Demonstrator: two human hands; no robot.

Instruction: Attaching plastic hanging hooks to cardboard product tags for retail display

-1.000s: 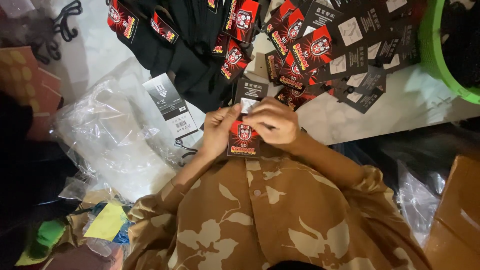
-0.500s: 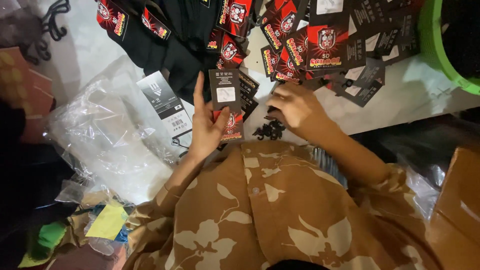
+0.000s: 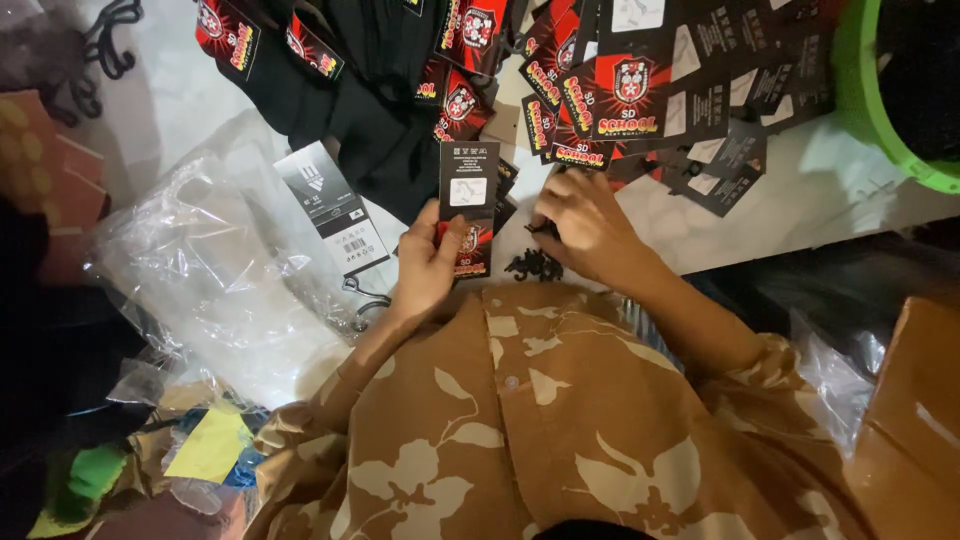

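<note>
Head view: left hand holds a card label upright; right hand rests on small black hooks.

The left hand (image 3: 425, 270) closes around a black card label (image 3: 469, 205), thumb pressed on its red lower part, fingers behind it; the label stands upright just above the white table (image 3: 800, 200). The right hand (image 3: 590, 230) lies palm down, fingers curled narrowly onto a small pile of black plastic hooks (image 3: 535, 265); whether it pinches one cannot be told. The label shows a white patch on its black upper half. A heap of similar labels (image 3: 620, 100) lies beyond, cut off by the top edge. Clear plastic bags (image 3: 210, 280) lie to the left.
</note>
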